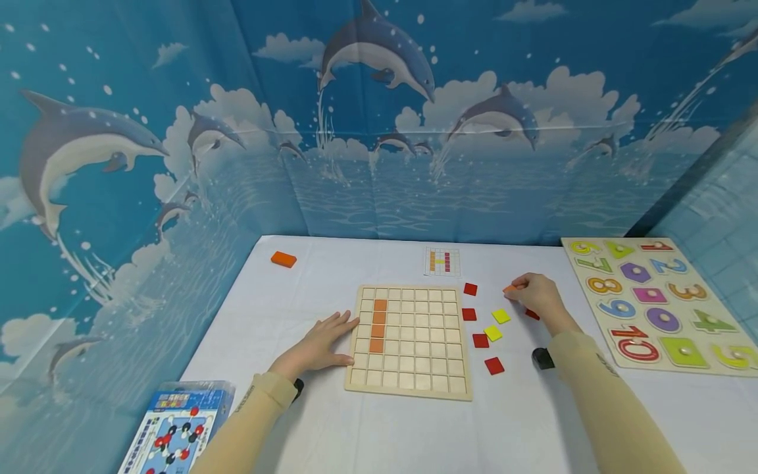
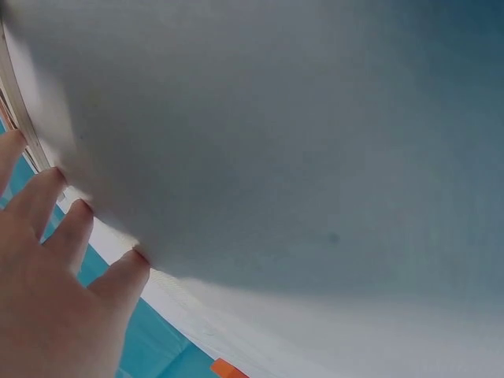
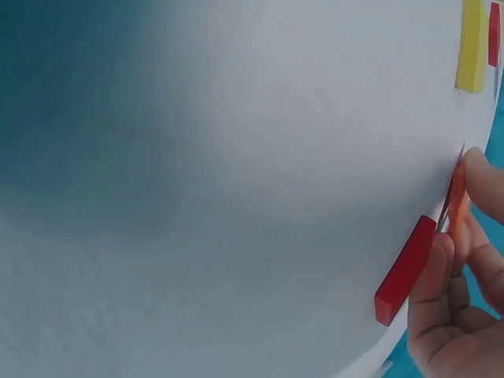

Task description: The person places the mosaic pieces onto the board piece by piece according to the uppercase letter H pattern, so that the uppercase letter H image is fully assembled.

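Note:
A wooden grid board [image 1: 414, 342] lies in the middle of the table, with several orange square tiles [image 1: 378, 317] in a column on its left side. My left hand [image 1: 320, 342] rests at the board's left edge, fingers spread and fingertips right at the rim. Off the board's right side, my right hand [image 1: 539, 296] pinches an orange tile [image 3: 458, 193] between thumb and fingers. Beneath that hand lies a red tile [image 3: 405, 270]. Two yellow tiles [image 1: 501, 316] and several more red tiles [image 1: 494, 365] are scattered between the board and this hand.
Behind the board lies a small printed pattern card [image 1: 442, 261]. An orange block [image 1: 283, 259] sits at the back left. A wooden number-and-shape puzzle [image 1: 663, 296] covers the table's right side. At the front left stands a boxed molecule set [image 1: 177, 428]. A dolphin-print curtain [image 1: 379, 184] hangs behind.

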Motion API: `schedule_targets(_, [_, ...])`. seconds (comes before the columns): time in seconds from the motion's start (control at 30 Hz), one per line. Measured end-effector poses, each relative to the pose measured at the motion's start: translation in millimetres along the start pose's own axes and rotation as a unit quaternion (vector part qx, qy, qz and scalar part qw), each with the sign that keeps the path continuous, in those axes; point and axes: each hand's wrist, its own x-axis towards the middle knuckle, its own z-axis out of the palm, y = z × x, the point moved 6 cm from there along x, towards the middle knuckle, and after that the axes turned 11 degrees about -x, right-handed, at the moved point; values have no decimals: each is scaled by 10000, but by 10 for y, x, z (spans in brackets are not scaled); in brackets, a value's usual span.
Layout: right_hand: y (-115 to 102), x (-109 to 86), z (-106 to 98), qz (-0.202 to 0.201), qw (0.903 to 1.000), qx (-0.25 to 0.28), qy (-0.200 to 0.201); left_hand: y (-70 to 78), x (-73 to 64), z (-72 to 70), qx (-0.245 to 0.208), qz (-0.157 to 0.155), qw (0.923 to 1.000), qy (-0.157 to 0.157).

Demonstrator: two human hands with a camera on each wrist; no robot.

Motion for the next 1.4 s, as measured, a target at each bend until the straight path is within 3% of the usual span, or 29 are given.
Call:
schedule_targets(0.23, [-16,-6,-8,-220,9997,-64,-12,11,2,8,-29,26,10000,3])
schedule_targets(0.47, [-248,-160,25,-1150,9929,206,216,21,-9,-1,-46,33,10000,8])
schedule_targets(0.6, [-534,-387,234,-1577,9857,595,10,23,-18,-5,-39,18,10000,6])
schedule_targets(0.8, [-982,-809,643,-2326,9636,1210,-520,32,-12,-3,-84,67,9999,-32])
schedule_targets(0.97, [-1293,-1110,984,-2624,9494,1469,-902,15,7,1,-8,70,10000,-36])
schedule_targets(1.17, [-1567,-1355,1313,-2734,9469,1191,-1202,20,29,-4,-61,132,9999,-62])
schedule_targets(1.4, [-1773,-1440,1442,-2914,9493,621,-1000,3,7,-25,-82,76,9999,-77])
